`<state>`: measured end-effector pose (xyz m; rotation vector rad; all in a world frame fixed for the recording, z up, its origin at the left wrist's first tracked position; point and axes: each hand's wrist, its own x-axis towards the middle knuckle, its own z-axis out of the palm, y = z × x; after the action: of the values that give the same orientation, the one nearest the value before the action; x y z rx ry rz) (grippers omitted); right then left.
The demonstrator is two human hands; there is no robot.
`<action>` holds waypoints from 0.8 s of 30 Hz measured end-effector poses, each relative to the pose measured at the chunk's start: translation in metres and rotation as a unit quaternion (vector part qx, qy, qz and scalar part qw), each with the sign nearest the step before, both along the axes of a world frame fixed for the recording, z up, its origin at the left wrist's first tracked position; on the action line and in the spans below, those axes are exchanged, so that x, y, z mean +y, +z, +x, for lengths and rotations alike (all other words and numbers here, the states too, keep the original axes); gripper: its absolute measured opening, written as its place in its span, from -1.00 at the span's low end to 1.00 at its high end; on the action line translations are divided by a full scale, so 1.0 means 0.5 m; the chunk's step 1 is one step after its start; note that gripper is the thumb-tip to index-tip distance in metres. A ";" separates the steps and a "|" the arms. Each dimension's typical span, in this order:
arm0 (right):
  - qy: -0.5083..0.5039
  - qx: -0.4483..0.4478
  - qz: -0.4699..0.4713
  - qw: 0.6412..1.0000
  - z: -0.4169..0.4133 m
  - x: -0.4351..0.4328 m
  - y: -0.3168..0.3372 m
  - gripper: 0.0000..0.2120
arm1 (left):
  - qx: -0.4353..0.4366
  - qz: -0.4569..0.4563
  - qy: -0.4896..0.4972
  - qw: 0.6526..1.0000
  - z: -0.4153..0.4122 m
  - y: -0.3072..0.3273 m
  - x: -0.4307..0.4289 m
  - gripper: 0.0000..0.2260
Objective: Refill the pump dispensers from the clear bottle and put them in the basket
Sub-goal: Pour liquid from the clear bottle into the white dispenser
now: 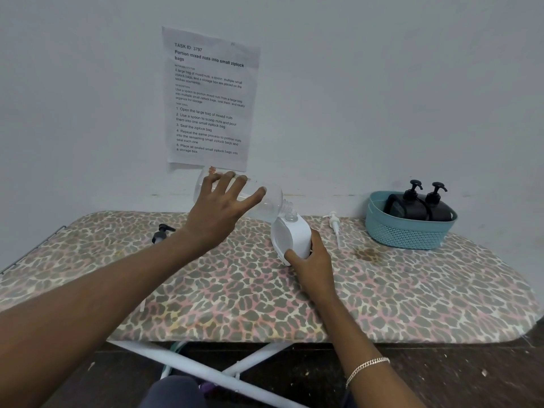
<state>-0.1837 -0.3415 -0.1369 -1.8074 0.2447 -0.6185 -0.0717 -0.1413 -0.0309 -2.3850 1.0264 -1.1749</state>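
Note:
My left hand [226, 207] grips the clear bottle [272, 201], tipped on its side with its neck pointing down into the open mouth of a white dispenser bottle [291, 234]. My right hand [312, 260] holds that white bottle from the front, tilted on the ironing board. The white pump head [334, 223] lies loose on the board just to the right. Two black pump dispensers [421, 206] stand inside the teal basket [406, 234] at the right. A black pump head [162, 232] lies on the board to the left, behind my left forearm.
The work surface is an ironing board [412, 290] with a leopard-print cover, pushed against a pale wall. A printed sheet [209, 98] is taped to the wall above the bottle. The board's white legs [206, 369] and a dark floor show below.

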 end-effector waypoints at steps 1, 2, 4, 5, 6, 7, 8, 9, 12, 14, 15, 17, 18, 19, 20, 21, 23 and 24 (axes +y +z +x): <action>0.001 -0.001 0.001 1.000 0.000 -0.001 0.001 -0.44 | -0.001 0.001 -0.001 1.000 0.000 0.001 0.000 -0.18; 0.001 -0.002 0.001 1.000 0.000 -0.001 0.000 -0.44 | -0.002 0.001 -0.002 1.000 0.001 0.001 0.001 -0.18; 0.000 -0.002 0.003 1.000 0.001 -0.002 0.000 -0.44 | -0.006 0.002 -0.005 1.000 0.002 0.003 0.001 -0.18; -0.002 -0.002 0.003 1.000 0.001 -0.002 -0.001 -0.44 | -0.009 0.003 -0.006 1.000 0.002 0.004 0.001 -0.18; -0.003 -0.001 0.001 1.000 0.001 -0.001 -0.001 -0.43 | -0.012 0.004 -0.008 1.000 0.002 0.005 0.001 -0.18; -0.004 0.000 0.000 1.000 0.001 0.000 -0.001 -0.43 | -0.015 0.005 -0.009 1.000 0.002 0.005 0.000 -0.19; -0.005 0.001 -0.001 1.000 0.002 0.000 -0.001 -0.43 | -0.019 0.006 -0.011 1.000 0.003 0.006 0.000 -0.20; -0.006 0.001 -0.001 1.000 0.002 -0.001 -0.001 -0.43 | -0.023 0.007 -0.012 1.000 0.003 0.007 0.000 -0.21; -0.005 0.001 0.000 1.000 0.002 -0.002 0.000 -0.44 | -0.028 0.012 -0.014 0.999 0.004 0.009 -0.001 -0.21; -0.005 0.001 0.001 1.000 0.001 -0.002 -0.001 -0.44 | -0.031 0.015 -0.016 0.999 0.005 0.011 -0.001 -0.20; -0.004 0.001 0.002 1.000 0.001 -0.002 0.000 -0.44 | -0.032 0.017 -0.017 0.999 0.005 0.013 -0.002 -0.20; -0.005 0.000 0.002 1.000 0.002 -0.001 0.000 -0.44 | -0.035 0.021 -0.020 0.999 0.006 0.016 -0.003 -0.19; -0.006 0.000 0.002 1.000 0.002 -0.001 0.000 -0.43 | -0.036 0.023 -0.021 0.999 0.006 0.017 -0.003 -0.19; -0.006 0.000 0.003 1.000 0.002 -0.001 0.000 -0.43 | -0.038 0.024 -0.022 0.999 0.006 0.018 -0.002 -0.19; -0.005 -0.001 0.003 1.000 0.002 -0.001 0.000 -0.43 | -0.041 0.026 -0.022 0.999 0.006 0.019 -0.002 -0.19; -0.004 -0.001 0.003 1.000 0.002 -0.001 0.000 -0.44 | -0.042 0.028 -0.022 0.998 0.006 0.021 -0.002 -0.19; -0.004 0.000 0.002 1.000 0.002 -0.002 0.001 -0.44 | -0.046 0.033 -0.025 0.998 0.006 0.023 -0.002 -0.20; -0.004 0.000 0.002 1.000 0.002 -0.002 0.000 -0.44 | -0.049 0.036 -0.026 0.998 0.007 0.025 -0.002 -0.21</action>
<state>-0.1827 -0.3424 -0.1367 -1.8035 0.2516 -0.6232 -0.0682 -0.1423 -0.0185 -2.2348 1.0861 -1.2378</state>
